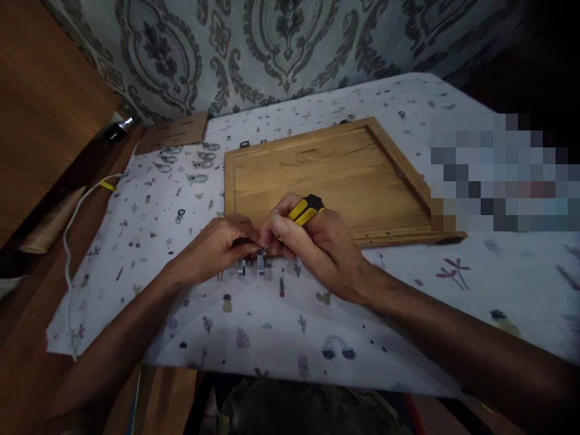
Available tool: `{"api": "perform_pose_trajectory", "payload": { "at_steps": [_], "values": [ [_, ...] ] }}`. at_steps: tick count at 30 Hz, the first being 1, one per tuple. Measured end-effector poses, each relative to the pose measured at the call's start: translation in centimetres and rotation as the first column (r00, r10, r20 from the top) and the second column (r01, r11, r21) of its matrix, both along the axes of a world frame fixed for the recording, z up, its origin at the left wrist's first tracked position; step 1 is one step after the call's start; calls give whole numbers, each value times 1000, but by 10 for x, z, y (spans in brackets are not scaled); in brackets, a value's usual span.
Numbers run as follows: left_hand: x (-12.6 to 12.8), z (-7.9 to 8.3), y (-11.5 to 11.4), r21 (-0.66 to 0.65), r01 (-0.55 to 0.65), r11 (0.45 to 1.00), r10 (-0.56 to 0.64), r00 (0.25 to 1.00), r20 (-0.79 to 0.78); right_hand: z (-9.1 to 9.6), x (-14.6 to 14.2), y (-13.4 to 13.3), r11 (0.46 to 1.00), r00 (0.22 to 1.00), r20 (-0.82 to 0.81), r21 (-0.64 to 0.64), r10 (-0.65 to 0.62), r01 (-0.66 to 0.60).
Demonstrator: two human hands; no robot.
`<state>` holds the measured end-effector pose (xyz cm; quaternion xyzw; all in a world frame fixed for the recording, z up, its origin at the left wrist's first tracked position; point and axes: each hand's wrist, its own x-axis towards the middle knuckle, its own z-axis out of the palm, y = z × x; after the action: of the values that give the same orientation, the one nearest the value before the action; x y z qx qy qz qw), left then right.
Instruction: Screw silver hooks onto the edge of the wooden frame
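Observation:
My right hand (312, 238) is closed round a yellow-and-black screwdriver (306, 212), its handle tilted up to the right. The tool's tip points down toward a small silver metal clip (261, 262) at the near left corner of a framed wooden panel (312, 175). My left hand (231, 238) has its fingers pinched at the same clip, touching my right fingertips. A second silver clip (241, 267) sticks out just below my left fingers. My hands hide the panel's corner and the exact contact of the screwdriver tip.
Several loose metal clips (199, 162) lie at the back left, near a piece of brown cardboard (174, 132). A white cable (67, 254) runs down the left side of the patterned tablecloth (272, 338). A blurred-out patch covers the right side.

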<state>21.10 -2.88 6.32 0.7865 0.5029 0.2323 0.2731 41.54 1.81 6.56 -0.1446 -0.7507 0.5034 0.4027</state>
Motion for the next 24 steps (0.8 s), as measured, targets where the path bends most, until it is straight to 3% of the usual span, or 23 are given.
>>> {"api": "perform_pose_trajectory", "payload": {
  "at_steps": [8, 13, 19, 24],
  "values": [
    [2, 6, -2, 49, 34, 998, -25, 986, -167, -2, -1, 0, 1000, 1000, -11, 4, 2, -2],
    [-3, 9, -1, 76, 36, 996, -25, 989, -146, -2, 0, 0, 1000, 1000, -7, -26, 3, -3],
    [-13, 23, -2, 123, -80, 989, 95, 988, -122, -1, -1, 0, 999, 1000, -19, -35, 11, -12],
    [-9, 14, -1, 84, -36, 996, 46, 991, -122, -3, -1, 0, 999, 1000, -10, -52, 4, -5]
  ]
}}
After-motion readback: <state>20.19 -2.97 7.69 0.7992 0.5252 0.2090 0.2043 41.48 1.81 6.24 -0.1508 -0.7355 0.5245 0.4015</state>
